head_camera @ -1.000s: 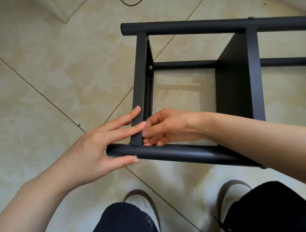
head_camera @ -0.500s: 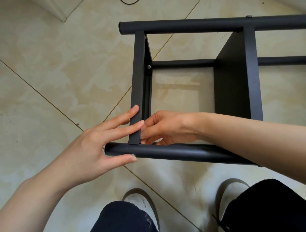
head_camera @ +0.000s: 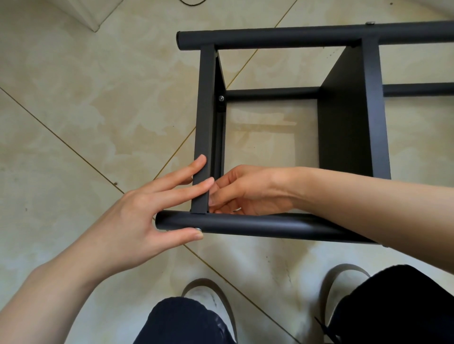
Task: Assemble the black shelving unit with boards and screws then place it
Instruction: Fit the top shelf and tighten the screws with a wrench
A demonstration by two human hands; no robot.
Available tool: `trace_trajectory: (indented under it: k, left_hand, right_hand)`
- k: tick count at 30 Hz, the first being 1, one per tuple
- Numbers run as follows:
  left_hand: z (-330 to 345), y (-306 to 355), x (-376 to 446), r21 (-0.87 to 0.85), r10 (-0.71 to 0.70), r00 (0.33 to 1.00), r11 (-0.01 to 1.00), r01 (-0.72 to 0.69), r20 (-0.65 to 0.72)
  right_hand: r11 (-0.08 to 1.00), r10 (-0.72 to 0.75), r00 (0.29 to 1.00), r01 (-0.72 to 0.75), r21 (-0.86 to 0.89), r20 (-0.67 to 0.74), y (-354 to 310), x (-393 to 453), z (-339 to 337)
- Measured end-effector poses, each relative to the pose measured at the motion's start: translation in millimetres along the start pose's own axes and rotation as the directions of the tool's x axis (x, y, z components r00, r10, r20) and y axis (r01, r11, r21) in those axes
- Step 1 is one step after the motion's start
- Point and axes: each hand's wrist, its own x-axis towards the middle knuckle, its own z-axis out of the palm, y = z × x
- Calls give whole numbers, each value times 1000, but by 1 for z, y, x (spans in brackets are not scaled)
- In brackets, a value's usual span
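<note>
The black shelving unit [head_camera: 307, 36] lies on its side on the tiled floor, with two boards fixed between round tubes. My left hand [head_camera: 147, 211] lays straight fingers on the edge of the left board [head_camera: 205, 110]. Its thumb presses the near tube [head_camera: 270, 224], where a small metal screw head [head_camera: 198, 229] shows at the thumb tip. My right hand [head_camera: 248, 191] reaches inside the frame, and its curled fingertips meet at the inner corner of that board and tube. Whatever they pinch is hidden. Another screw [head_camera: 221, 98] sits at the far joint.
A second board [head_camera: 348, 117] stands to the right inside the frame. My knees and light shoes [head_camera: 208, 299] are just below the near tube. A white baseboard corner [head_camera: 91, 17] and a dark cable [head_camera: 191, 3] lie at the top left.
Both hands stay at the same corner. My right fingertips shifted a little against the inner joint, and the frame barely moved.
</note>
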Motion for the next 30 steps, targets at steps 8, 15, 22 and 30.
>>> trace_trajectory:
  k: [8, 15, 22, 30]
  left_hand:
    - [0, 0, 0, 3, -1, 1000, 1000, 1, -5]
    - [0, -1, 0, 12, 1, 1000, 1000, -1, 2]
    - [0, -1, 0, 10, 7, 1000, 1000, -7, -4]
    - [0, -1, 0, 13, 13, 1000, 1000, -13, -2]
  right_hand:
    - [995, 30, 999, -32, -92, -16, 2, 2, 0]
    - [993, 40, 998, -46, -111, -51, 5, 6, 1]
    - [994, 62, 998, -60, -91, 19, 2, 3, -4]
    - [984, 90, 996, -86, -156, 19, -3, 4, -4]
